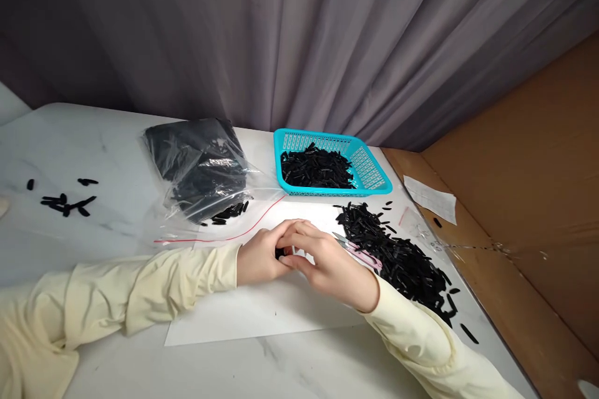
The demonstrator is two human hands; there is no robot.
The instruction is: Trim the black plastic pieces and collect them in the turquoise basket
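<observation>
Turquoise basket holds black pieces; clear bag holds more.

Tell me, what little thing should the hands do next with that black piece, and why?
Probably drop it in the teal basket. Both the left hand and right hand pinch one small black piece over the white sheet, the loose pile lies beside them, and the basket already holds similar pieces.

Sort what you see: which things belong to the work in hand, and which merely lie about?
In use: left hand and right hand pinching a small black piece; black pile; white sheet.
Lying about: teal basket; plastic bag; paper slip; scattered pieces.
</observation>
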